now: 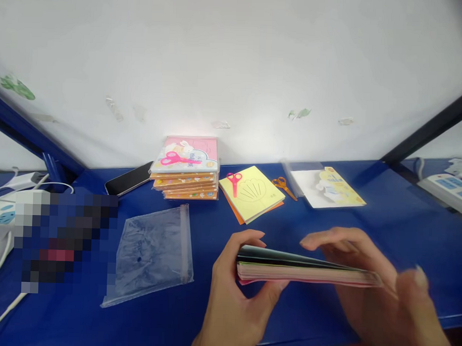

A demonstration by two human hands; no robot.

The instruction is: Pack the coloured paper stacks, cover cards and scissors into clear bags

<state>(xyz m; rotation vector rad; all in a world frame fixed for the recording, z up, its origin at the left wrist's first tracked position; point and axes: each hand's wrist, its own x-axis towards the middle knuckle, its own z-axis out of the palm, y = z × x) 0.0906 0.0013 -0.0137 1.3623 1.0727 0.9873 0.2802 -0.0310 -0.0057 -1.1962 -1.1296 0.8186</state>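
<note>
Above the front of the blue table, my left hand [236,299] grips a thin stack of paper sheets [307,274] by its left end, thumb below and fingers over the top. The stack is seen edge-on, with a dark upper sheet and pinkish layers beneath. My right hand [378,294] is around the stack's right end, thumb and fingers apart. Whether its palm touches the stack I cannot tell. To the left lies a clear zip bag [152,253], flat. Behind the hands rests a pile of yellow paper [260,199] with a shell drawing, pink scissors [234,183] on top.
Packaged paper sets [190,184] are piled at the back, with more pink scissors [178,160] on them. Orange scissors [284,187] and a rabbit-printed card [329,189] lie further right. A phone [128,178] and power strips [454,188] are near the sides.
</note>
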